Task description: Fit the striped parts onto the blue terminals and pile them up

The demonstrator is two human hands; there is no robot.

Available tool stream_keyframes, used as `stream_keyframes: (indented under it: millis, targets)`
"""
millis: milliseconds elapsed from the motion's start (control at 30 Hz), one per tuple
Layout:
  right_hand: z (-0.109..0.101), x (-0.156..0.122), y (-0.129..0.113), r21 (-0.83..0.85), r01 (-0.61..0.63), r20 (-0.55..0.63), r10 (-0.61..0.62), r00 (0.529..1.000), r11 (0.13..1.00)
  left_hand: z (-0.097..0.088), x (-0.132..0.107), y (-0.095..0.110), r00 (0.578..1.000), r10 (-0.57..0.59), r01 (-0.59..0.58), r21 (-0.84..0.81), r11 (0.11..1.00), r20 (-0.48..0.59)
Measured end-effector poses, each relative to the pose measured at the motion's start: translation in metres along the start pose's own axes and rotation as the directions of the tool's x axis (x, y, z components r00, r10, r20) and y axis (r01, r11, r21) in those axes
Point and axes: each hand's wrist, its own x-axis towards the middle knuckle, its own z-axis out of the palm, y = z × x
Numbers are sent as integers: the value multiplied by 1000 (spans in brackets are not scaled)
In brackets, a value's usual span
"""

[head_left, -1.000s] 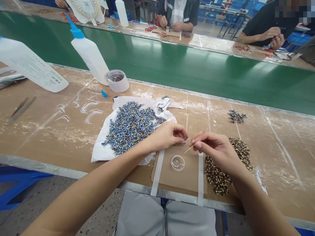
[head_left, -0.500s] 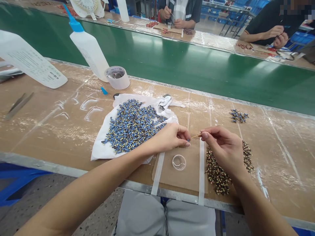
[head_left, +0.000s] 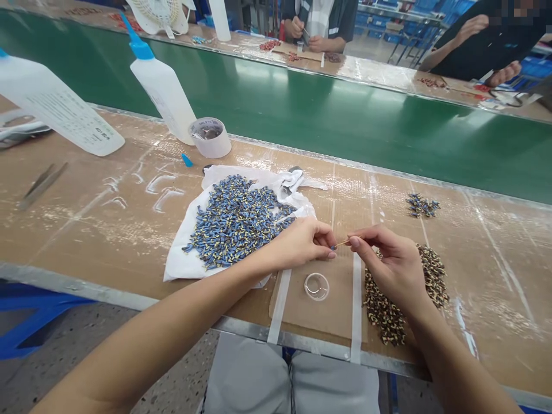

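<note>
My left hand (head_left: 302, 244) pinches a small blue part (head_left: 333, 247) at its fingertips. My right hand (head_left: 390, 261) pinches a thin wooden stick (head_left: 342, 243) whose tip touches that part. Both hands hover over a taped-down cardboard piece (head_left: 319, 310) with a small clear round lid (head_left: 316, 286) on it. A heap of blue parts (head_left: 235, 221) lies on white cloth (head_left: 181, 259) to the left. A dark pile of parts (head_left: 383, 313) lies under and beside my right wrist.
Two white glue bottles (head_left: 161, 92) (head_left: 56, 112) lean at the back left beside a tape roll (head_left: 210, 137). Tweezers (head_left: 41, 184) lie at the left. A few blue parts (head_left: 421, 204) sit at the right. A green conveyor belt (head_left: 323, 115) runs behind; other people work beyond it.
My right hand has moved left and brought the stick's tip up to the blue part in my left fingers. The view has shifted slightly.
</note>
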Motion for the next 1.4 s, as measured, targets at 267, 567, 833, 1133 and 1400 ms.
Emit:
stream_keyframes:
  millis: [267,567,833,1133,1400]
  targets:
    - [-1,0,-1,-19,78,30,-78,997,997,0,-1,1,1000,23,-23,9,1000,-9]
    - [0,-2,-5,-57,190,54,-187,981,980,-1,-1,1,1000,30,-30,16,999,7]
    - [-8,-1,-3,61,88,46,-90,995,994,-2,-1,1,999,31,-32,20,999,34]
    - [-2,-5,-17,340,160,404,-297,865,927,-7,-2,6,999,44,-45,38,998,26]
    - [-22,5,-9,27,115,354,-117,928,993,-13,-1,10,999,-20,22,58,998,-31]
